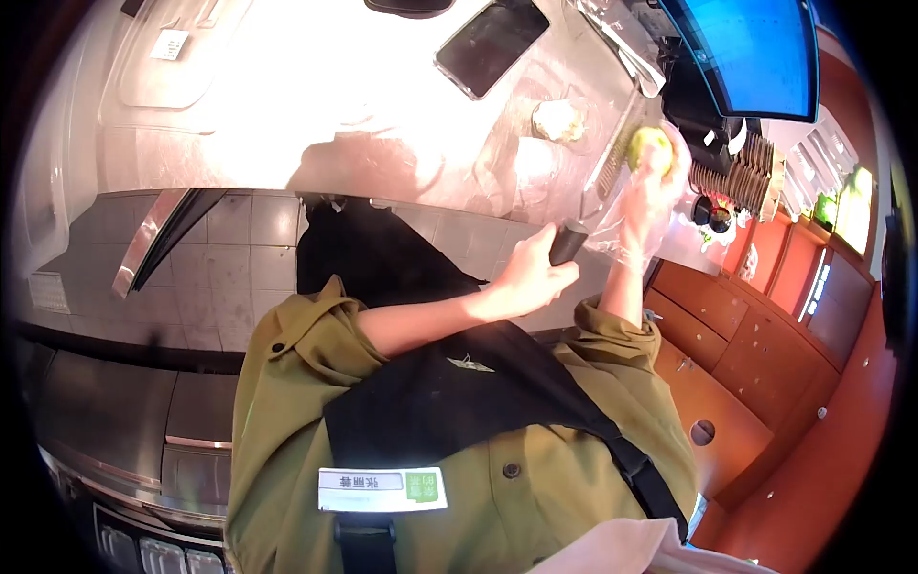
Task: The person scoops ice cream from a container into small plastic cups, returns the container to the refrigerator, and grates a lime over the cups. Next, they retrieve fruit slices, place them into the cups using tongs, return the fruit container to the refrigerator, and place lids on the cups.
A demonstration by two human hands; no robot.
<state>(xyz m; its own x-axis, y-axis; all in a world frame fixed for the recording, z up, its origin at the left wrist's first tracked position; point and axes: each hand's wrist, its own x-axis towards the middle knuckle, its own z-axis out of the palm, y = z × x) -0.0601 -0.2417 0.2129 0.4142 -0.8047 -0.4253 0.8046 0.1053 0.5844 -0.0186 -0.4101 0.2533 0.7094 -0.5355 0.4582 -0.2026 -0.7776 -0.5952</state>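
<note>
My left hand [532, 275] is closed around the black handle of a long, narrow hand grater [570, 244]. Its metal blade slants up and away over the counter's edge. In a clear plastic glove, my right hand [669, 177] grips a yellow-green citrus fruit [650, 146] right beside the blade. Whether fruit and blade touch, I cannot tell. Left of the grater stands a clear cup [559, 121] with pale contents, and a second pale, see-through container [537, 163] sits nearer me, washed out by glare.
A black phone [492, 46] lies on the bright steel counter [239, 153]. At the right are a lit blue screen [751, 57], a stack of brown items [741, 177] and wooden cabinets [736, 354]. A clear lid-like tray [158, 77] lies at the far left.
</note>
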